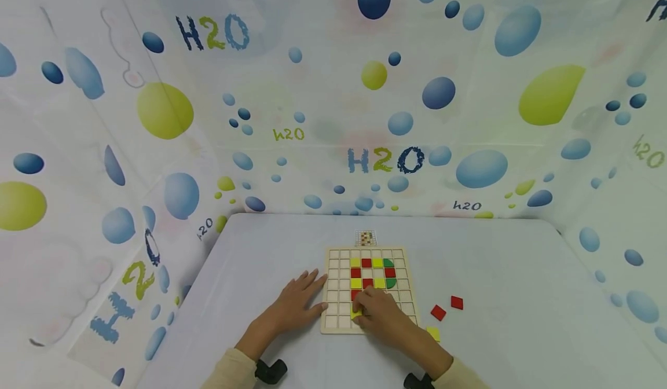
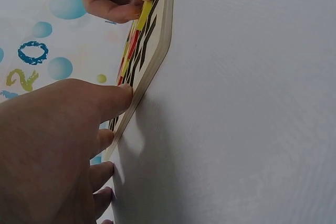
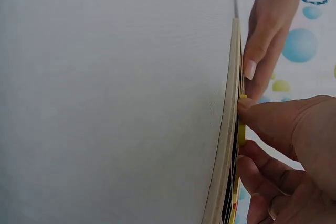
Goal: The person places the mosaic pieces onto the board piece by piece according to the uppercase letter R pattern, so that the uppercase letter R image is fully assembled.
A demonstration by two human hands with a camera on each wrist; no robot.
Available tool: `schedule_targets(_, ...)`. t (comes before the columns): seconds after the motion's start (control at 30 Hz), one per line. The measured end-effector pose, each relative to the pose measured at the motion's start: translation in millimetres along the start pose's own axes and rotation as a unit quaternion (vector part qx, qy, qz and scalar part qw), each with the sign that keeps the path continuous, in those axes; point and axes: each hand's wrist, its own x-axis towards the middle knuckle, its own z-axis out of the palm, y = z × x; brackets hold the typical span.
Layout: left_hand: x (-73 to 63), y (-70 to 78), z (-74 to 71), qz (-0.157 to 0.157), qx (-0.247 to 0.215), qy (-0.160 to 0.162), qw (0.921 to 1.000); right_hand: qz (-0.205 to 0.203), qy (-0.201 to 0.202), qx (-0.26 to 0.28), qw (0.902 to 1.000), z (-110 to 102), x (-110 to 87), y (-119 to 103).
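Observation:
A wooden grid board [image 1: 337, 322] lies on the white table, holding red, yellow and green tiles. At its lower middle my right hand [image 1: 384, 316] pinches a yellow square tile [image 1: 356, 314] between thumb and fingers. That yellow tile [image 3: 242, 134] shows at the board's surface in the right wrist view, below the red tile [image 1: 355, 295] of the same column. My left hand [image 1: 296, 303] is flat with fingers spread, thumb and index fingertip touching the board's left edge. Part of the tile pattern is hidden beneath the right hand.
Two loose red tiles [image 1: 457, 303] lie right of the board, and a loose yellow tile [image 1: 433, 334] sits by the right forearm. Touching the board's far edge is a small pattern card [image 1: 366, 238]. A printed curtain [image 1: 312, 169] hangs behind the table.

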Motion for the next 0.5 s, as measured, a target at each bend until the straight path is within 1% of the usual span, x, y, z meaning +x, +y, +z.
schedule_targets(0.33,0.5,-0.1,0.8,0.001,0.009,0.000,1.0000,-0.006,0.012,-0.060,0.9981,-2.1,2.1,-3.6)
schedule_targets(0.5,0.6,0.9,0.9,0.001,0.010,-0.001,0.9999,-0.006,0.017,-0.070,0.9974,-3.2,1.0,-4.7)
